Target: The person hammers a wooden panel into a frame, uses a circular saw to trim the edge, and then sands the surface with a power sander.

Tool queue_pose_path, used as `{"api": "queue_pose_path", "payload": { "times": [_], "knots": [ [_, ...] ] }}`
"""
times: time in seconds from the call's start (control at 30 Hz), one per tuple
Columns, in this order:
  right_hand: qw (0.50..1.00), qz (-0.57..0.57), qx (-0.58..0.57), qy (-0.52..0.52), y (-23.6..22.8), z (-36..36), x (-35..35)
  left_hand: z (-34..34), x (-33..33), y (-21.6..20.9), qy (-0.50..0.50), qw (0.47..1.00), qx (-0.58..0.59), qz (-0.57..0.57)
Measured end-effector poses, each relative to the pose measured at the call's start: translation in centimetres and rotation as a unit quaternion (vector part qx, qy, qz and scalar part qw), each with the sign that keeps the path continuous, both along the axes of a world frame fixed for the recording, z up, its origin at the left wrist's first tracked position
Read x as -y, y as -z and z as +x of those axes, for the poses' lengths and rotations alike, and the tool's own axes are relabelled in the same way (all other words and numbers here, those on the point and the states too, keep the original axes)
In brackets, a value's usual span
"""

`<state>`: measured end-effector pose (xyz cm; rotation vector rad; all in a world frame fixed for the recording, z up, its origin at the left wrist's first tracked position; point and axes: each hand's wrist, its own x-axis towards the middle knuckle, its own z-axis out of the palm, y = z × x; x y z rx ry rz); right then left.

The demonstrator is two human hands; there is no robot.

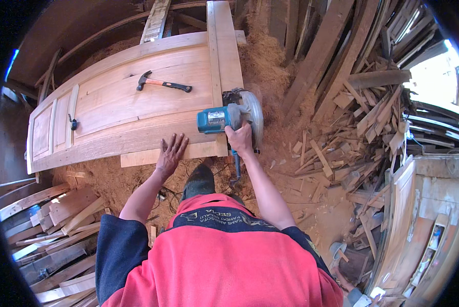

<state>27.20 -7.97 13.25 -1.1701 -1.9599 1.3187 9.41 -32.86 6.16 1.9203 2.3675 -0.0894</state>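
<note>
The right hand (239, 137) is closed around the handle of the teal circular saw (212, 121), which stands at the right end of the wooden door panel (106, 124). The left hand (171, 154) holds nothing: it is laid flat, palm down, with the fingers spread. Its fingertips touch the near edge of the panel, and its palm is over the pale wooden strip (205, 150) just beside this edge. A long board (227, 56) lies across the panel near its right end, from the saw toward the far side. To the left of this board, the hammer (164, 83) rests on the panel.
</note>
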Motion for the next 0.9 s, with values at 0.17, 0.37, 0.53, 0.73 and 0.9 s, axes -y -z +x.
{"api": "queue_pose_path", "payload": {
  "times": [0.17, 0.37, 0.53, 0.73, 0.9],
  "knots": [
    [0.999, 0.023, -0.026, -0.017, -1.4, -1.7, -1.3, 0.1, -0.1, -0.4, -0.003, 1.0, -0.001, -0.003],
    [0.998, 0.031, -0.059, 0.009, -0.8, -4.3, -3.6, 0.2, -0.4, -1.0, -0.008, 0.999, 0.003, -0.048],
    [0.999, 0.034, -0.037, -0.005, 0.3, -7.0, -6.4, 0.2, -0.6, -1.0, -0.002, 0.996, -0.042, -0.075],
    [0.996, 0.084, -0.025, 0.011, 2.8, -11.8, -10.8, -0.1, -0.7, -0.7, -0.012, 0.998, 0.006, -0.055],
    [1.0, -0.019, -0.006, -0.006, 4.8, -14.8, -14.2, -0.3, -0.8, -0.9, -0.018, 0.998, 0.026, -0.055]
  ]
}}
